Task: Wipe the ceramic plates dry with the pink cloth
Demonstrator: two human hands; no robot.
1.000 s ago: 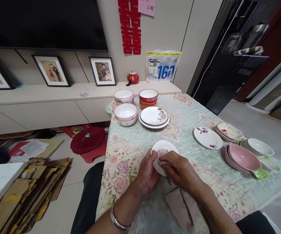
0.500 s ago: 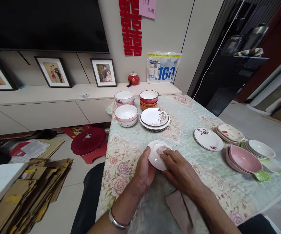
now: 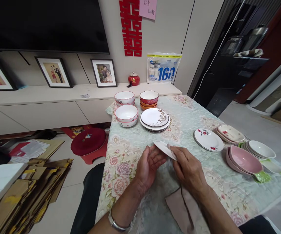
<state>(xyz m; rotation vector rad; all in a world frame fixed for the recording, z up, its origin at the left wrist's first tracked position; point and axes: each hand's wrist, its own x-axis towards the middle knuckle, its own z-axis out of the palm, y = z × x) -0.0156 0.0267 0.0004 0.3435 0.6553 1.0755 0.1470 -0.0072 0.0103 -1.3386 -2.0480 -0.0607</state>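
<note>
A small white saucer (image 3: 164,149) is tilted steeply, seen nearly edge-on above the near half of the table. My right hand (image 3: 190,167) pinches its right edge, with a bit of the beige cloth between fingers and saucer. The rest of that cloth (image 3: 180,209) hangs below the right wrist onto the tablecloth. Under the saucer's left side, my left hand (image 3: 149,165) is palm up with its fingers spread, close to the underside; whether they touch it I cannot tell. A silver bracelet circles the left wrist.
Ahead stand white bowls (image 3: 126,113), red and orange bowls (image 3: 149,97) and a plate stack (image 3: 154,117). Rightward lie flowered plates (image 3: 208,139), square dishes (image 3: 229,133), pink bowls (image 3: 245,158) and small white bowls (image 3: 262,149). A red stool (image 3: 88,143) and cardboard (image 3: 33,195) are left of the table.
The saucer has tipped from face-up to nearly edge-on. My left hand has released its rim and opened, while my right hand has moved from its face to its right edge.
</note>
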